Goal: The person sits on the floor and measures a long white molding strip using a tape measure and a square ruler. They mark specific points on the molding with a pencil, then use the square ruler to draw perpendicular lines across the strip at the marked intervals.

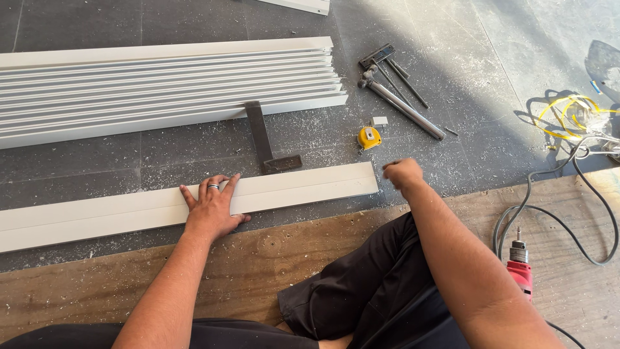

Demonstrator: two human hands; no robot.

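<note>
My left hand (pixel 212 205) lies flat, fingers spread, on a long white profile (pixel 303 186) that runs across the dark floor in front of me. It wears a ring. My right hand (pixel 403 175) hovers just past the profile's right end with its fingers curled in; whether it holds anything small cannot be told. A yellow tape measure (pixel 369 137) sits on the floor a little beyond that hand. A dark try square (pixel 266 143) lies between the profile and a stack of white profiles (pixel 168 87).
A hammer and metal rods (pixel 399 87) lie at the back right, next to a small white block (pixel 380 121). A red power drill (pixel 520 266) with its grey cable (pixel 581 194) rests on the wooden board (pixel 258 271) at right. Yellow cord (pixel 568 113) coils far right. Dust and chips cover the floor.
</note>
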